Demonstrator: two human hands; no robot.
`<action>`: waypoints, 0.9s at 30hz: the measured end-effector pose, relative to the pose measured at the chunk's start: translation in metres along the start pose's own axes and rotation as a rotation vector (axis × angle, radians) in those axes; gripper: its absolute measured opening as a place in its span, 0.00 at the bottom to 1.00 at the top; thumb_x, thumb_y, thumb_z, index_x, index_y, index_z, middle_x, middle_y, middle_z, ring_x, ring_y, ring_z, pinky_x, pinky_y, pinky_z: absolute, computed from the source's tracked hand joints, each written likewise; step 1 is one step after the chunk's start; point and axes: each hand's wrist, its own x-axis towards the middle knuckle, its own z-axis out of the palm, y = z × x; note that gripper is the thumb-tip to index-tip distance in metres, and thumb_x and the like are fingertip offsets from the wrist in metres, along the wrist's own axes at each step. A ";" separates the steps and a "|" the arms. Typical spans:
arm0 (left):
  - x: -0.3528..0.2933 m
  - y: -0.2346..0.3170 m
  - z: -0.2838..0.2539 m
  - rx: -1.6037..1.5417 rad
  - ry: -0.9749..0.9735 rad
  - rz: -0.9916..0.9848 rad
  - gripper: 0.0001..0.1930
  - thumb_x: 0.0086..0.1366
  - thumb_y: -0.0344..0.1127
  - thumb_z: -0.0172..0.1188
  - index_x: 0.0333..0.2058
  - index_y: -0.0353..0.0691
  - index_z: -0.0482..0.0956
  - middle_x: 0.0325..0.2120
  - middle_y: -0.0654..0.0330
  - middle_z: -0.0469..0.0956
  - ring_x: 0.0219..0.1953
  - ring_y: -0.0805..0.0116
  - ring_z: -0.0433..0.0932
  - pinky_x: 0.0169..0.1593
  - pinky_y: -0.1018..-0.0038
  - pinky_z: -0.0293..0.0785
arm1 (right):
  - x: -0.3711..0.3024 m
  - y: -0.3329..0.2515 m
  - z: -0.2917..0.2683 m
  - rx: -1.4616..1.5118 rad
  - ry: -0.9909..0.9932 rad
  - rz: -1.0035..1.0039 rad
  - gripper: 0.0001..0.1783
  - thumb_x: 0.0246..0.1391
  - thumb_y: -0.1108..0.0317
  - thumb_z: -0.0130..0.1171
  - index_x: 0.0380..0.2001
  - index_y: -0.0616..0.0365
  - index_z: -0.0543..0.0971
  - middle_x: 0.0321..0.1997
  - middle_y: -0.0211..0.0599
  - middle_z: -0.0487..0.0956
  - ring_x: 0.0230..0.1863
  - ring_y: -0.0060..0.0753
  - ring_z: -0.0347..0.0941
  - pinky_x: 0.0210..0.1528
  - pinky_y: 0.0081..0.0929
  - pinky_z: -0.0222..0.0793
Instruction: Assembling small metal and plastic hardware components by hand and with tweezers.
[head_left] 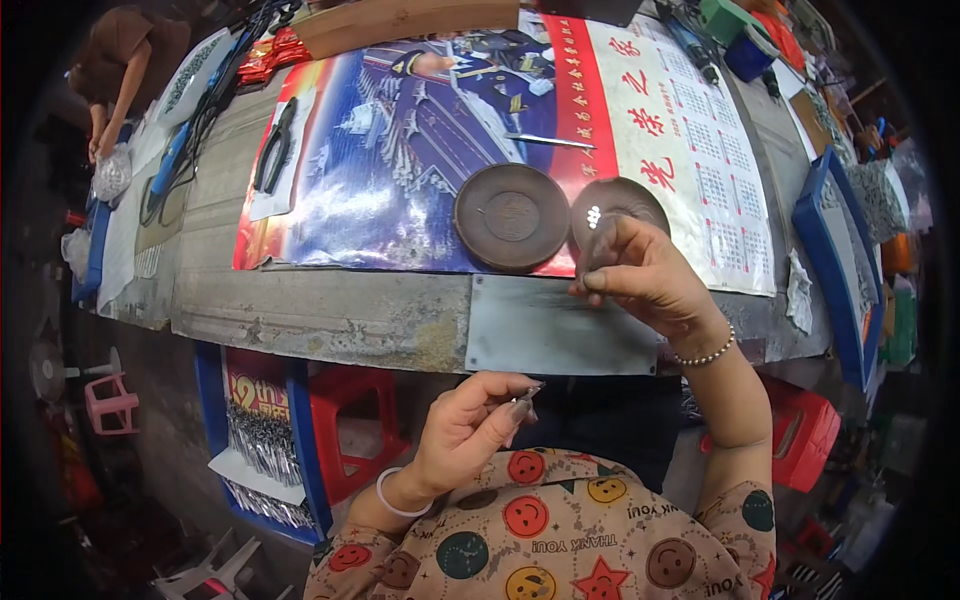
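Note:
My left hand [470, 428], near the table's front edge, pinches a small shiny metal piece [530, 392] between thumb and fingertips. Its exact kind is too small to tell. Above the near rim of the right brown round dish [648, 200], my right hand [640, 272] has thumb and fingers pressed together; whatever they hold is hidden. Some small white bits [594, 216] show in that dish, partly behind my fingers. Just left of it sits a second brown round dish [512, 215]. A grey metal plate [560, 325] lies at the front edge, below my right hand.
Under the dishes spreads a large printed calendar poster [400, 210]. Tweezers [550, 140] and black-handled pliers [275, 145] lie on it. Blue trays stand at the right [835, 270] and below the table [305, 440]. Another person [125, 70] works at the far left.

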 end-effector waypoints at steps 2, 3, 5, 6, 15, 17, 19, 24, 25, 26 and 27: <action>0.002 0.000 0.004 0.035 -0.006 -0.011 0.12 0.67 0.26 0.50 0.49 0.31 0.70 0.32 0.61 0.76 0.26 0.84 0.69 0.29 0.87 0.65 | -0.010 0.001 0.000 -0.011 -0.016 0.015 0.09 0.45 0.81 0.63 0.27 0.61 0.73 0.29 0.40 0.77 0.32 0.30 0.76 0.33 0.21 0.72; 0.003 0.001 0.006 0.067 -0.008 -0.016 0.12 0.67 0.26 0.51 0.48 0.31 0.71 0.31 0.61 0.77 0.27 0.83 0.70 0.30 0.86 0.67 | -0.015 0.003 -0.001 -0.029 -0.037 0.032 0.08 0.45 0.81 0.63 0.27 0.62 0.74 0.29 0.40 0.77 0.32 0.30 0.76 0.33 0.21 0.72; 0.009 0.005 0.012 0.143 -0.026 0.036 0.11 0.66 0.25 0.52 0.46 0.30 0.72 0.31 0.60 0.77 0.27 0.81 0.72 0.31 0.85 0.68 | -0.025 0.007 -0.003 -0.051 -0.124 0.017 0.07 0.45 0.80 0.64 0.27 0.64 0.75 0.30 0.42 0.77 0.32 0.30 0.75 0.33 0.24 0.73; 0.013 0.007 0.015 0.215 -0.043 0.096 0.10 0.65 0.24 0.53 0.44 0.30 0.74 0.30 0.60 0.77 0.28 0.79 0.73 0.32 0.84 0.70 | -0.031 0.010 -0.002 -0.033 -0.149 0.014 0.06 0.45 0.80 0.64 0.27 0.64 0.75 0.30 0.42 0.77 0.32 0.30 0.75 0.33 0.25 0.73; 0.037 0.008 0.025 0.646 -0.217 0.400 0.09 0.52 0.22 0.64 0.34 0.33 0.76 0.25 0.56 0.78 0.23 0.66 0.78 0.25 0.76 0.72 | -0.058 0.024 0.003 0.014 -0.469 0.075 0.08 0.59 0.75 0.52 0.41 0.62 0.67 0.35 0.29 0.69 0.35 0.17 0.65 0.37 0.18 0.64; 0.037 0.006 0.025 0.667 -0.240 0.421 0.09 0.52 0.22 0.64 0.33 0.34 0.76 0.25 0.56 0.78 0.22 0.65 0.78 0.25 0.76 0.72 | -0.059 0.029 0.004 0.134 -0.406 0.070 0.08 0.55 0.79 0.56 0.36 0.65 0.69 0.37 0.34 0.66 0.32 0.24 0.68 0.33 0.20 0.67; 0.037 0.001 0.023 0.662 -0.259 0.416 0.09 0.51 0.22 0.65 0.32 0.34 0.75 0.24 0.56 0.78 0.22 0.65 0.78 0.25 0.75 0.72 | -0.058 0.033 0.002 0.150 -0.422 0.071 0.08 0.55 0.80 0.55 0.37 0.65 0.68 0.37 0.34 0.65 0.33 0.24 0.68 0.34 0.20 0.66; 0.036 0.003 0.024 0.639 -0.263 0.388 0.09 0.51 0.23 0.66 0.31 0.35 0.75 0.24 0.57 0.78 0.22 0.64 0.78 0.25 0.75 0.72 | -0.057 0.035 0.004 0.129 -0.464 0.074 0.10 0.54 0.80 0.56 0.39 0.65 0.68 0.39 0.34 0.65 0.35 0.23 0.67 0.36 0.20 0.66; 0.037 0.004 0.024 0.633 -0.259 0.392 0.09 0.51 0.24 0.66 0.30 0.35 0.75 0.23 0.57 0.78 0.22 0.64 0.78 0.25 0.75 0.72 | -0.057 0.034 0.003 0.084 -0.496 0.048 0.10 0.56 0.77 0.55 0.40 0.64 0.67 0.38 0.32 0.64 0.36 0.20 0.64 0.38 0.20 0.64; 0.038 0.003 0.024 0.632 -0.260 0.390 0.09 0.51 0.24 0.66 0.30 0.35 0.75 0.23 0.57 0.78 0.22 0.64 0.78 0.25 0.75 0.72 | -0.056 0.034 0.003 0.038 -0.528 0.022 0.11 0.57 0.75 0.54 0.41 0.64 0.66 0.37 0.29 0.64 0.37 0.18 0.61 0.40 0.19 0.62; 0.038 0.002 0.023 0.601 -0.269 0.388 0.09 0.51 0.24 0.67 0.30 0.35 0.75 0.23 0.57 0.77 0.21 0.64 0.77 0.24 0.74 0.72 | -0.055 0.035 0.002 0.037 -0.525 0.022 0.11 0.57 0.75 0.54 0.41 0.64 0.66 0.37 0.29 0.64 0.37 0.18 0.61 0.40 0.19 0.62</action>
